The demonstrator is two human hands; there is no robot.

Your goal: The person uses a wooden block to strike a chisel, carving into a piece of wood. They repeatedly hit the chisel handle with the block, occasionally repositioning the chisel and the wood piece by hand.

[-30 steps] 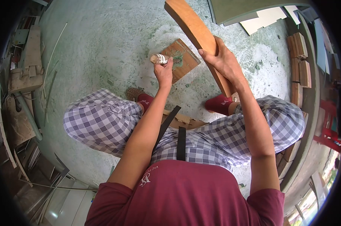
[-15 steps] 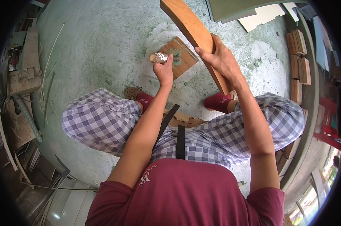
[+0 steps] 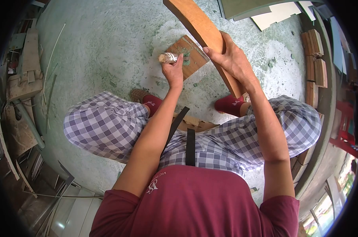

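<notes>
My left hand [image 3: 173, 73] is closed around the thick, white-streaked handle of a putty knife [image 3: 168, 58]. Its blade end is mostly hidden by my fingers and points at a dab of green paste [image 3: 186, 62] on a square wooden board [image 3: 193, 70]. The board lies on the floor between my feet. In my right hand [image 3: 234, 61] is a long, slightly curved piece of wood [image 3: 196, 24], gripped near its lower end with the thumb on the near face. This piece slants up and to the left, its near end above my right foot.
Wooden blocks [image 3: 314, 43] are stacked along the ledge at right. Sheets of board [image 3: 275, 15] lie at the top right. Dusty wooden equipment [image 3: 27, 85] with a hose stands at left, and a red plastic stool [image 3: 344, 134] is at far right. Green crumbs dot the floor [image 3: 108, 51].
The view has shifted slightly. My left hand and the putty knife have edged a little to the right relative to the board. The curved wood is held in much the same position.
</notes>
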